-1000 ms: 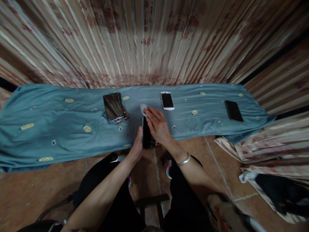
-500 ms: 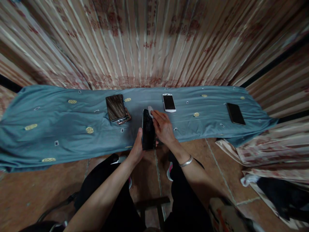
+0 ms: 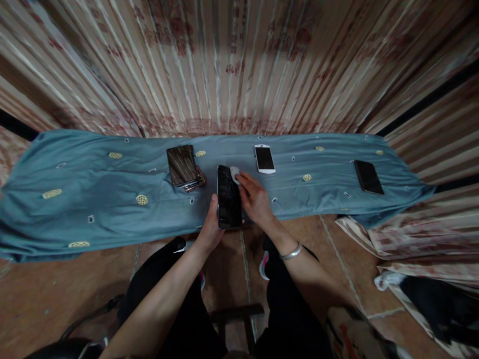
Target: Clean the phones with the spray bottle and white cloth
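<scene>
Wiping a dark phone, mid-way by the look of it

Nearest, the left hand (image 3: 210, 230) grips the dark phone (image 3: 228, 197) by its lower edge; the right hand (image 3: 256, 199), beside it, pinches a white wipe (image 3: 234, 174) at its top corner. Beyond the phone lie a phone stack (image 3: 182, 167) left, a white phone (image 3: 264, 158) and a black phone (image 3: 368, 177) right, seemingly waiting.
</scene>
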Available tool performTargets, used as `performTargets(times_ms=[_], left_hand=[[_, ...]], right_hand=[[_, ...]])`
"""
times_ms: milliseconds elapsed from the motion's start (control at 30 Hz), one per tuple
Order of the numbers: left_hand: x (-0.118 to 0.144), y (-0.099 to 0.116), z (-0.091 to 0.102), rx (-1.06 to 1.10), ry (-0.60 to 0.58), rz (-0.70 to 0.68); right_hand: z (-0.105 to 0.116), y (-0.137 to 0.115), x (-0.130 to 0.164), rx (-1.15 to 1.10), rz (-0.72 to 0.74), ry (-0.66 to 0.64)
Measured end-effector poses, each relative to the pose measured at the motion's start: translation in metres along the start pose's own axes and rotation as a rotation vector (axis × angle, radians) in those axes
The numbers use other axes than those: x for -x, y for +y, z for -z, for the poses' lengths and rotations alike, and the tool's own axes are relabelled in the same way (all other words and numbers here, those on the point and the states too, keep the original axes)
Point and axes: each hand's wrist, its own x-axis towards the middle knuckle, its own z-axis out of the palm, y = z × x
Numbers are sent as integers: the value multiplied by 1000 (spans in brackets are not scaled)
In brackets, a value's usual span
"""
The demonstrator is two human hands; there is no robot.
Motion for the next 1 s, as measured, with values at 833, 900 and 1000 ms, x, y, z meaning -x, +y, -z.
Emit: performTargets(times_ms=[833, 900, 1000], left_hand=[[-16, 8, 12, 85, -23, -194], [-17, 8, 12, 81, -8, -202], [-18, 9, 12, 88, 17, -196]], right_hand=[[0, -23, 21, 70, 132, -125], [1, -25, 23, 69, 146, -129], [3, -28, 24, 66, 152, -138]])
